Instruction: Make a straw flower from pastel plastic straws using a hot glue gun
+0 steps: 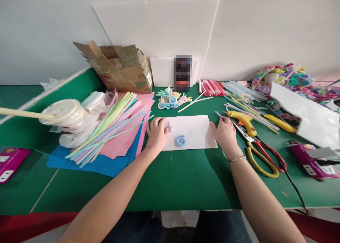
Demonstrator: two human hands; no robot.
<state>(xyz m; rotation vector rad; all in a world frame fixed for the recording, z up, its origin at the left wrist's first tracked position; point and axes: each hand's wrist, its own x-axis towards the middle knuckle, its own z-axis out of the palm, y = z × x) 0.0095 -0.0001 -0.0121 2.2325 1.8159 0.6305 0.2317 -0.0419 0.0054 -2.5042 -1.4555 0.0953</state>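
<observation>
A white rectangular board lies flat on the green table in front of me. On it sit a blue and lilac spiral and a small lilac piece. My left hand rests at the board's left edge with fingers apart, its thumb close to the lilac piece. Just past the right edge, my right hand has its fingers curled on a short purple fuzzy stick; most of that stick is hidden under the fingers. Close by on the right are a yellow glue gun and scissors.
Pastel fuzzy sticks lie over pink and blue sheets at left, near a lidded cup. Behind are a cardboard box, finished spirals, red markers and a propped phone. A cutter lies right.
</observation>
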